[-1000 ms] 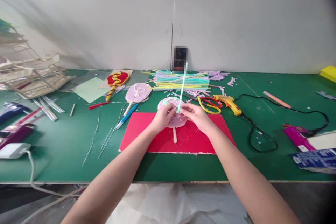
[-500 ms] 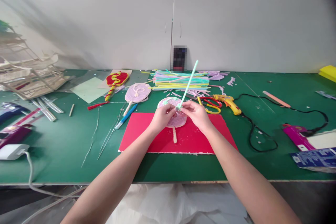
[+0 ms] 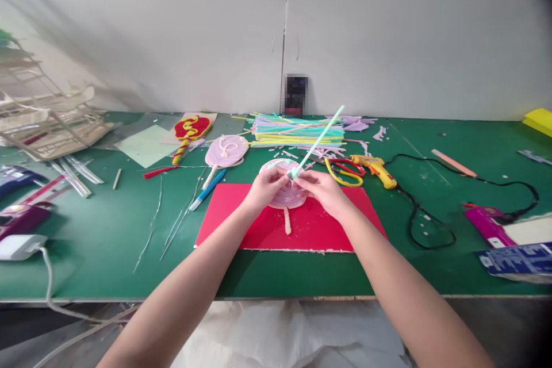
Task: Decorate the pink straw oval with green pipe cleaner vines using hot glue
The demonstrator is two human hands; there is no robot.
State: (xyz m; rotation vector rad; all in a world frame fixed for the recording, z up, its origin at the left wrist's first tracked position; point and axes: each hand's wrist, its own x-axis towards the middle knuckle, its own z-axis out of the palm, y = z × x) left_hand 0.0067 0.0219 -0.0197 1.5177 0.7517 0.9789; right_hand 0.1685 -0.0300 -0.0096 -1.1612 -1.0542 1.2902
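Both hands meet over a pale purple fan-shaped piece (image 3: 287,200) with a cream handle, lying on a red board (image 3: 241,224). Between my fingertips is a mint-green pipe cleaner (image 3: 318,141), its near end bunched into a small curl and its long free end slanting up to the right. My left hand (image 3: 268,188) pinches the curled end from the left. My right hand (image 3: 322,188) is closed on the same pipe cleaner from the right. Mint-green trim shows along the fan's top edge, partly hidden behind my fingers.
Behind lies a pile of pastel pipe cleaners (image 3: 297,129). Scissors with yellow handles (image 3: 345,179) and a yellow glue gun (image 3: 377,169) with a black cord are at right. At left are another purple fan (image 3: 226,150), a red-and-yellow fan (image 3: 192,127), a blue pen (image 3: 207,190) and wires.
The pipe cleaner's free end has swung to the right and lower, leaning more. My hands stay in nearly the same place, fingers shifted slightly around the curl.
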